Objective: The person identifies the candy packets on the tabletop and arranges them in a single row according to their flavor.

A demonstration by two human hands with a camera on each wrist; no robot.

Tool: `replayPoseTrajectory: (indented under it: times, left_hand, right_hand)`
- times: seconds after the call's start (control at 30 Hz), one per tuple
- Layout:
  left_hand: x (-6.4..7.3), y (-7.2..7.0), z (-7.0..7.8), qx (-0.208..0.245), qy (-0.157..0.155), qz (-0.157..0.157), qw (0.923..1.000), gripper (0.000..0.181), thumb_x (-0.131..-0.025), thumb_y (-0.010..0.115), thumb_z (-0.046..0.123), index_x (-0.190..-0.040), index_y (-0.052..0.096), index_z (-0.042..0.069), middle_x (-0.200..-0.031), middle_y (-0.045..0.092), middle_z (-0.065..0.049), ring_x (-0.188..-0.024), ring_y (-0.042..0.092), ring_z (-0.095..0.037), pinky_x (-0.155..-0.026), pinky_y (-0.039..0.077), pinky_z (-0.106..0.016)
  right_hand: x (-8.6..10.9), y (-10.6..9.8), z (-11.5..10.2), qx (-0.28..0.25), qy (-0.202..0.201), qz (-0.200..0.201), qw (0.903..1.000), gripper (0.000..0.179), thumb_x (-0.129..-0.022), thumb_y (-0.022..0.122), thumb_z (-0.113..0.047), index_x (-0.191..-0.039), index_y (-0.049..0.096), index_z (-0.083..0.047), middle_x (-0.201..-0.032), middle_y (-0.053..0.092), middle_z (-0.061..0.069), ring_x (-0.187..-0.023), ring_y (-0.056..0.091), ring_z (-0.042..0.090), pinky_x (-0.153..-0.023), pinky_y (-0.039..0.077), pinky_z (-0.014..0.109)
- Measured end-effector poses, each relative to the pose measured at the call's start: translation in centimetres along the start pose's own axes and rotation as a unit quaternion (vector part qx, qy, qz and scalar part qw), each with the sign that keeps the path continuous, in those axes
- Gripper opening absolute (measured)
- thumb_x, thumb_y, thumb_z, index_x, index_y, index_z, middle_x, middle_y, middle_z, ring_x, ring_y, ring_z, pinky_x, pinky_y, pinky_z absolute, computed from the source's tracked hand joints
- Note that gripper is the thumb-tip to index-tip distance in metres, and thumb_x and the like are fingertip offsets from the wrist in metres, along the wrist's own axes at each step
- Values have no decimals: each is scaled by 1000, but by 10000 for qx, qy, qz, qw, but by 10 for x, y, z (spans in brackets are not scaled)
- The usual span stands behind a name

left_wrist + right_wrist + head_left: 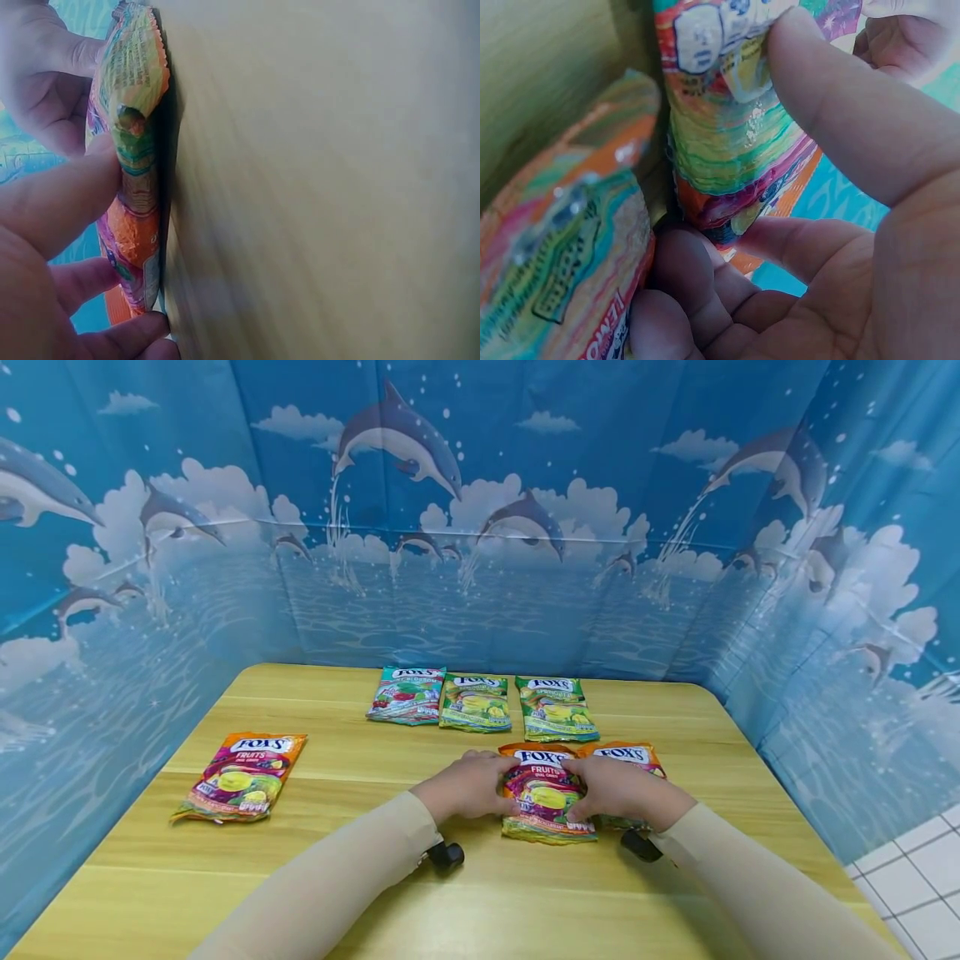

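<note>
An orange and purple bag of Fox's Fruits candy (543,797) lies on the table between both hands. My left hand (467,785) holds its left side, thumb against the edge of the bag (139,176) and fingers curled at the far end in the left wrist view. On its right side my right hand (624,789) grips it, the thumb over the printed front (739,142) and fingers round the edge in the right wrist view. A second orange Fox's bag (633,754) lies just right of it, partly hidden under the right hand; that hand's fingertips come right beside it.
Along the back edge lie a teal Fox's bag (408,697) and two green ones, one beside it (476,703) and one farther right (557,710). Another orange Fox's bag (242,778) lies at the left of the wooden table (480,902). A dolphin-print curtain (480,610) surrounds the table.
</note>
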State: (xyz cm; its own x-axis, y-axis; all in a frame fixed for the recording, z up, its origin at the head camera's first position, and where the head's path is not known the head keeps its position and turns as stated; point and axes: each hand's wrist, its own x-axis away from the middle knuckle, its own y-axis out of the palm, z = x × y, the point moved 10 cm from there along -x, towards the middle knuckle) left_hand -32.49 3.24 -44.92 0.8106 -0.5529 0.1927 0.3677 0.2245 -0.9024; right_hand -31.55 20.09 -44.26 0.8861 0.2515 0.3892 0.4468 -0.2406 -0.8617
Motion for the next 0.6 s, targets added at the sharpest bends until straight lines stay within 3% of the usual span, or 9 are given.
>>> replayPoseTrajectory:
  times: [0.6]
  left_hand:
    - [2,-2,4,212,-97,90,9997,82,-92,79,53,-161,45,25,-164,47,-7,-154,38,-33,-124,39,-47]
  right_hand:
    - [3,0,-4,-37,-22,15,10000,95,-82,91,-39,-160,45,-9,-152,57,19,-138,54,39,-116,42,63]
